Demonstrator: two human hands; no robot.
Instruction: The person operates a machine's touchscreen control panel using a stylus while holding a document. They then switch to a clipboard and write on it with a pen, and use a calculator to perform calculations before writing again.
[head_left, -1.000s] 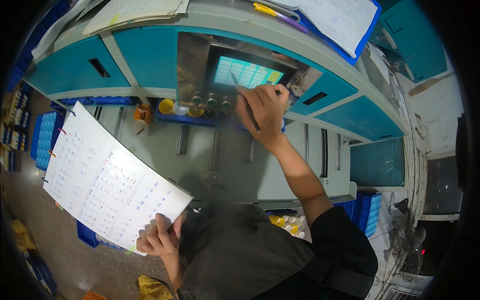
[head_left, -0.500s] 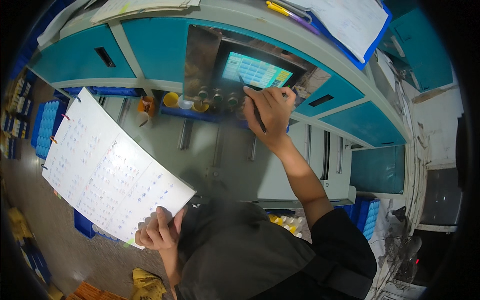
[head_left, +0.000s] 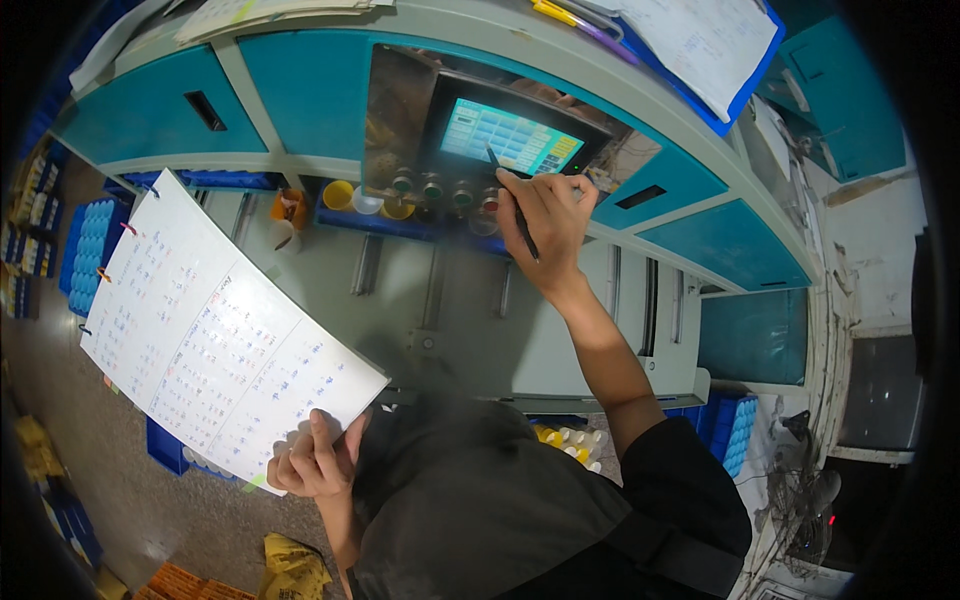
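Black pen (head_left: 526, 234) in right fingers (head_left: 534, 192), arm (head_left: 603, 335) outstretched toward screen (head_left: 515, 128).

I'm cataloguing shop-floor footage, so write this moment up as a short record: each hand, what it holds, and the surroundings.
Left hand: grips the near edge of ringed handwritten sheets
Right hand: holds a dark pen
Pen tip: over the lower part of the lit screen; contact cannot be told
Below screen: a row of round buttons
Left of buttons: yellow cups and a white cup
On machine top: blue clipboard with paper
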